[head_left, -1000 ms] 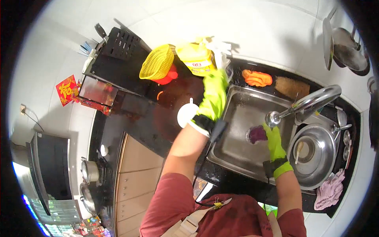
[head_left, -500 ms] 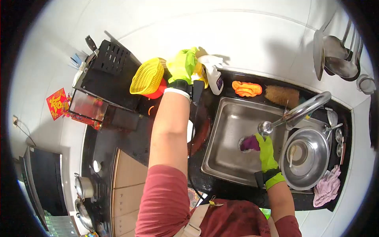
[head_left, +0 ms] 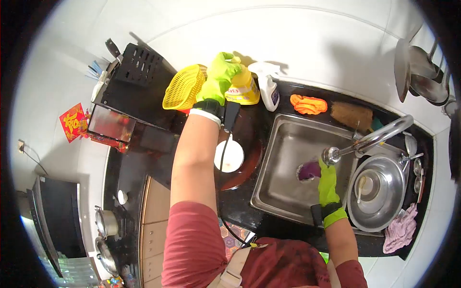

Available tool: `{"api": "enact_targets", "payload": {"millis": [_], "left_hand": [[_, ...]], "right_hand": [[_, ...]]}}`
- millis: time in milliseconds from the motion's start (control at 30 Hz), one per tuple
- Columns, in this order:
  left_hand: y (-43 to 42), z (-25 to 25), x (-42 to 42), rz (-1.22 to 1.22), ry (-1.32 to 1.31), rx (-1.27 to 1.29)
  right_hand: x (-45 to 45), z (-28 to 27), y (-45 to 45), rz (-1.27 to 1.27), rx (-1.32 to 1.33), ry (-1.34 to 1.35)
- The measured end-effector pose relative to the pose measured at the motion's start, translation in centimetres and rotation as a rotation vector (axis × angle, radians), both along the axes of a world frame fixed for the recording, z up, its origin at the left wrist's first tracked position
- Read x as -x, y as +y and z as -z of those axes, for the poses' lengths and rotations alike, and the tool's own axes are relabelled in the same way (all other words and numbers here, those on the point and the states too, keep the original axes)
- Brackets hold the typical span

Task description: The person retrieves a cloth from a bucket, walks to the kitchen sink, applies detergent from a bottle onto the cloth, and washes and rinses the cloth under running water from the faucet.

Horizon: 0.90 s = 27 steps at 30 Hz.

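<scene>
By the wall (head_left: 297, 43), yellow bottle (head_left: 246, 92): on the table (head_left: 242, 205), just beside the white spray bottle (head_left: 270, 91); a sideways yank could topple that, I reckon.
Left hand (head_left: 217, 80): fingers look closed round its top; gripped that high, it might slip.
Right hand (head_left: 328, 186): in the sink (head_left: 281, 189), fingers seemingly gripping purple cloth (head_left: 310, 170); dropped, it could plug the drain (head_left: 300, 173).
Black cable (head_left: 233, 234): crosses the white dish (head_left: 231, 157), could drag it.

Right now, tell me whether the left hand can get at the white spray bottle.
Probably, though not straight across: the left hand is at the top of the yellow bottle, which stands between it and the white spray bottle.
</scene>
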<state>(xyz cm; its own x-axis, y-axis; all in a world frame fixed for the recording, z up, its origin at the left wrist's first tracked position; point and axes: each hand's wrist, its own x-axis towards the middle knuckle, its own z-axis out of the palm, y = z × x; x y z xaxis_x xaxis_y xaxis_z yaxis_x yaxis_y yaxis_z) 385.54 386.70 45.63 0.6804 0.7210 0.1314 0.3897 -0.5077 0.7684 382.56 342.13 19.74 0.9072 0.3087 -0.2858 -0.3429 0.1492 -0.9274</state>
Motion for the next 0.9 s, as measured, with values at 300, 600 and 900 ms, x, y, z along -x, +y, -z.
{"api": "enact_targets", "payload": {"millis": [300, 600, 900], "left_hand": [[-2.8, -0.9, 2.7, 0.324, -0.120, -0.639], [2.8, 5.1, 0.3, 0.311, -0.365, -0.022], [-4.7, 1.8, 2.2, 0.033, -0.489, 0.697]], "right_hand": [[-0.5, 1.8, 1.2, 0.017, -0.212, 0.208], [0.5, 0.7, 0.1, -0.167, 0.221, -0.358], [0.9, -3.2, -0.3, -0.216, 0.882, -1.087]]}}
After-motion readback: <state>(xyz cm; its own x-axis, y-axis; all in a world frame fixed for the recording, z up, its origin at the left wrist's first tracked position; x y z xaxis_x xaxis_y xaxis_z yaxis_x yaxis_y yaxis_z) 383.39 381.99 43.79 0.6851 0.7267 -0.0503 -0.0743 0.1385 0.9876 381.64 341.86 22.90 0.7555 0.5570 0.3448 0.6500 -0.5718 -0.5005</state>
